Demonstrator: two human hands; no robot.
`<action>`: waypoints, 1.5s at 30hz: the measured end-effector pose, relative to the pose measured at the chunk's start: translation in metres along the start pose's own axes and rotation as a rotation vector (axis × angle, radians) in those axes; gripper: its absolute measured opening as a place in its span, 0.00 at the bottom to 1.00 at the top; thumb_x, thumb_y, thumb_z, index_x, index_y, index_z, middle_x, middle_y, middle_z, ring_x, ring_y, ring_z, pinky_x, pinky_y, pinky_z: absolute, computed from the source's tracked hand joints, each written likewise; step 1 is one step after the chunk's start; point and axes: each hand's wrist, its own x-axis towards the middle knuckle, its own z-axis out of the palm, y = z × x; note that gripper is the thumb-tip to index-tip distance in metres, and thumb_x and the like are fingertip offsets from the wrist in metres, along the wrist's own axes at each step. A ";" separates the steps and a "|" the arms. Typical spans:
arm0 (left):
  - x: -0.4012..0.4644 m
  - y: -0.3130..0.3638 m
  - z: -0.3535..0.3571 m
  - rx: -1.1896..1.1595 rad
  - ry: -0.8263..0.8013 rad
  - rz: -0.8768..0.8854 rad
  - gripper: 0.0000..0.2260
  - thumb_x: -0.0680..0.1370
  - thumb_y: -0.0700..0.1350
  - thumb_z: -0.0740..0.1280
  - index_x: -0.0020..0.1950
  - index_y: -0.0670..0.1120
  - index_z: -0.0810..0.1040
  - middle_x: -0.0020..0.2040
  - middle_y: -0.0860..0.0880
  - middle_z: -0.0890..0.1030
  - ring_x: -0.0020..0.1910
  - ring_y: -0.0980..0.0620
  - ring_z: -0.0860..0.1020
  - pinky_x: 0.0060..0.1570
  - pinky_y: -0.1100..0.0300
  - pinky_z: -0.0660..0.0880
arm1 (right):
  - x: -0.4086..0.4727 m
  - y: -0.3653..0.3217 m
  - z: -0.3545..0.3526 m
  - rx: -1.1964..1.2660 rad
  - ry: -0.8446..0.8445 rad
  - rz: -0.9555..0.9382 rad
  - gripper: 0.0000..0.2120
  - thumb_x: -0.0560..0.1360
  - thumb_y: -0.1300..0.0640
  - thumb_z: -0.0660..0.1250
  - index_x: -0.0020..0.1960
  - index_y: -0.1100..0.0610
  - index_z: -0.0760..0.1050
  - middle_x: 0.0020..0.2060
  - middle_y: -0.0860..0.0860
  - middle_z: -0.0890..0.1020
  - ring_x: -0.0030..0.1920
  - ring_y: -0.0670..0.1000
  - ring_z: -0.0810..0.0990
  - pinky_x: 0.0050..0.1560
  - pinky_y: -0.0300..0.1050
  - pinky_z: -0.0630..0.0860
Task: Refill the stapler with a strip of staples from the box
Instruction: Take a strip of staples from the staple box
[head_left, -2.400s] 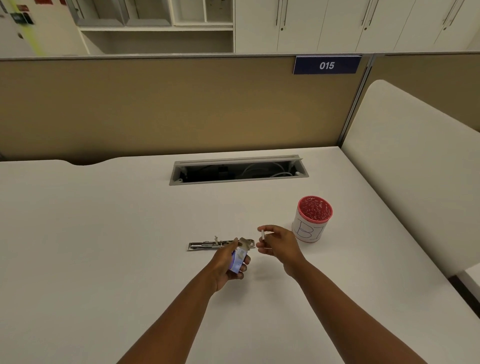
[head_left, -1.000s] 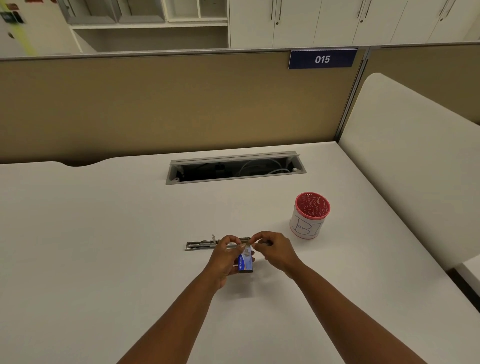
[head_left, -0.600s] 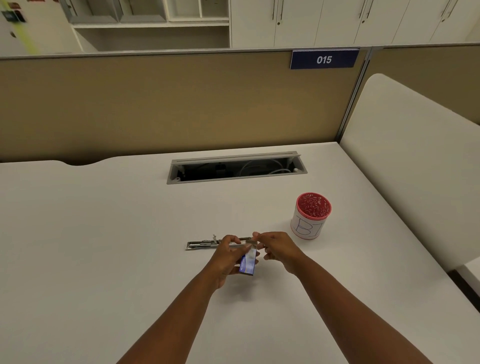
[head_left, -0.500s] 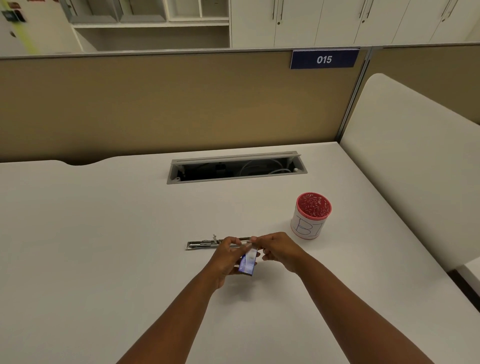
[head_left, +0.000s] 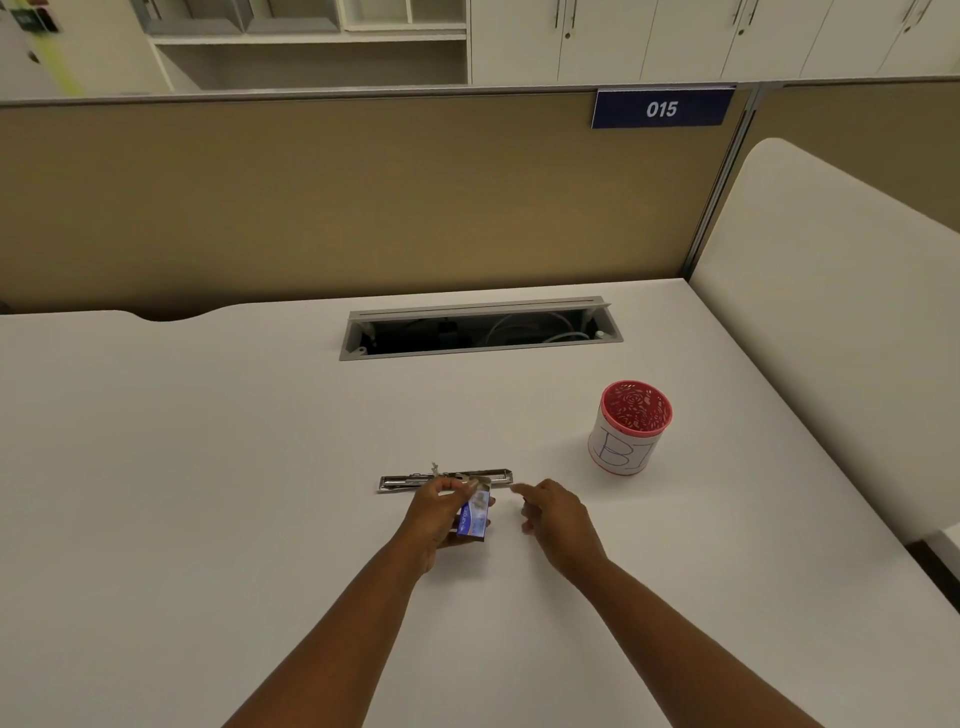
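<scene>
1. The left hand (head_left: 434, 512) grips the blue staple box (head_left: 475, 515) just before the opened stapler (head_left: 444, 479).
2. The right hand (head_left: 556, 514) hovers beside, fingers loose, seemingly empty.
3. She'd best steady the box and pinch one strip squarely.

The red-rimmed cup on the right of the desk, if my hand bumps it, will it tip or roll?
The cup stands upright on the desk, about as wide as it is tall, so a light nudge would probably slide it. It seems thin and empty, likely light. Knocked over, its round wall would probably roll.
</scene>
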 end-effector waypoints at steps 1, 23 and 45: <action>0.001 -0.001 -0.001 0.005 0.007 -0.001 0.06 0.76 0.46 0.65 0.43 0.45 0.72 0.45 0.42 0.82 0.32 0.51 0.81 0.25 0.64 0.79 | -0.002 0.000 0.001 -0.070 0.018 -0.044 0.22 0.75 0.66 0.58 0.67 0.53 0.67 0.49 0.55 0.78 0.47 0.54 0.79 0.45 0.39 0.73; -0.002 0.006 -0.004 0.024 -0.023 -0.007 0.06 0.76 0.46 0.66 0.40 0.47 0.77 0.34 0.49 0.82 0.25 0.56 0.80 0.24 0.66 0.77 | 0.011 -0.002 -0.018 0.661 0.175 0.278 0.05 0.71 0.62 0.69 0.46 0.61 0.81 0.38 0.54 0.82 0.34 0.48 0.77 0.31 0.28 0.73; 0.000 0.011 0.002 0.230 -0.119 0.082 0.16 0.66 0.37 0.76 0.53 0.41 0.80 0.42 0.46 0.81 0.36 0.55 0.80 0.26 0.69 0.77 | 0.017 -0.035 -0.042 0.927 -0.114 0.537 0.04 0.68 0.70 0.71 0.42 0.67 0.80 0.36 0.58 0.81 0.33 0.52 0.80 0.27 0.35 0.80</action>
